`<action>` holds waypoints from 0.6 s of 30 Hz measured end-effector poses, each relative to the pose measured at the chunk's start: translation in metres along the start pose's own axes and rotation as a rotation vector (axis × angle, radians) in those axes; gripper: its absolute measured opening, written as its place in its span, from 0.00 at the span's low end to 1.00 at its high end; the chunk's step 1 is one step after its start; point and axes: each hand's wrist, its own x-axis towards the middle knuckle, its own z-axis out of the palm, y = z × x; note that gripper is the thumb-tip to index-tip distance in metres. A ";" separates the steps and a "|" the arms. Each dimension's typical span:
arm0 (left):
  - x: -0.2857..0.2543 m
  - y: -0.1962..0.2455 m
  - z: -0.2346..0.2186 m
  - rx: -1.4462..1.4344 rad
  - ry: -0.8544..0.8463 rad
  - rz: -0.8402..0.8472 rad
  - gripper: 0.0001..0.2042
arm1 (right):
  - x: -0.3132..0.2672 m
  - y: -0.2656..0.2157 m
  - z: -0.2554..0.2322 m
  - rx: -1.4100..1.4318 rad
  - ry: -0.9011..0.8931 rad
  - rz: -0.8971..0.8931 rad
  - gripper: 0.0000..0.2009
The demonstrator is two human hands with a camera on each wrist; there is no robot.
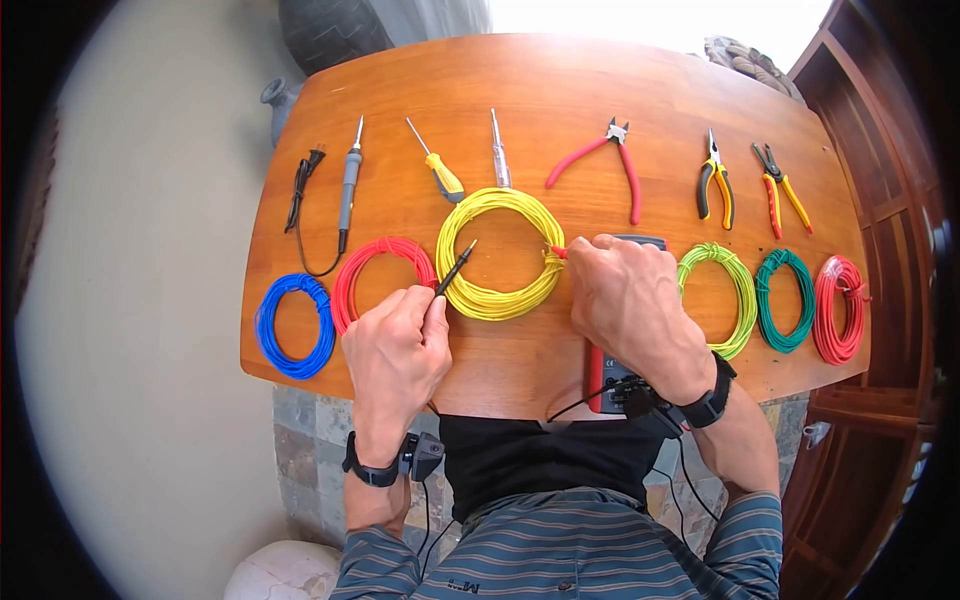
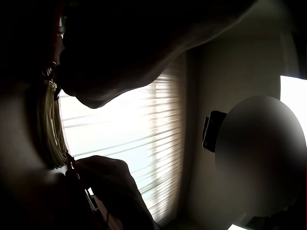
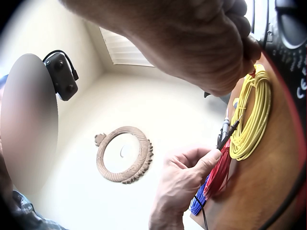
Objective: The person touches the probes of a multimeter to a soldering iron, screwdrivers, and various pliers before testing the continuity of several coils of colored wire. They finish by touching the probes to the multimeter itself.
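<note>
My left hand (image 1: pixel 398 345) pinches a black test probe (image 1: pixel 457 268) between thumb and fingers, its tip over the left inside edge of a yellow wire coil (image 1: pixel 500 306). My right hand (image 1: pixel 635 300) grips a red test probe (image 1: pixel 559 252), mostly hidden by the fingers. Its tip is right at the bound wire ends on the coil's right side. Under the right hand and wrist lies a red and dark multimeter (image 1: pixel 597 375), partly covered. In the right wrist view the black probe (image 3: pixel 229 134) points at the yellow coil (image 3: pixel 259 115). The left wrist view is very dark.
Blue (image 1: pixel 268 325) and red (image 1: pixel 352 275) coils lie left; lime (image 1: pixel 742 325), green (image 1: pixel 768 315) and another red coil (image 1: pixel 828 310) lie right. Behind are a soldering iron (image 1: pixel 349 190), two screwdrivers (image 1: pixel 444 178), red-handled cutters (image 1: pixel 630 175), needle-nose pliers (image 1: pixel 706 190) and red-yellow pliers (image 1: pixel 773 200).
</note>
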 end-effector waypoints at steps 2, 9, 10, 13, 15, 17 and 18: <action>-0.001 0.002 -0.001 -0.001 -0.028 -0.003 0.03 | 0.000 0.000 -0.001 0.000 0.002 0.001 0.08; -0.005 0.009 -0.002 -0.002 -0.083 0.015 0.05 | -0.001 0.001 0.001 0.020 0.021 -0.008 0.08; -0.005 0.010 -0.003 -0.005 -0.101 0.002 0.07 | -0.001 0.002 0.001 0.018 0.024 -0.012 0.08; -0.005 0.009 -0.004 -0.009 -0.084 0.039 0.04 | -0.001 0.002 0.001 0.013 0.026 -0.014 0.08; -0.002 0.007 -0.002 -0.030 -0.045 0.028 0.04 | -0.001 0.001 0.001 0.011 0.024 -0.012 0.08; 0.003 0.005 0.002 -0.052 -0.005 0.016 0.04 | -0.001 0.001 0.001 0.017 0.030 -0.012 0.07; 0.007 0.004 0.003 -0.068 0.008 0.002 0.04 | -0.002 0.001 0.001 0.017 0.030 -0.013 0.07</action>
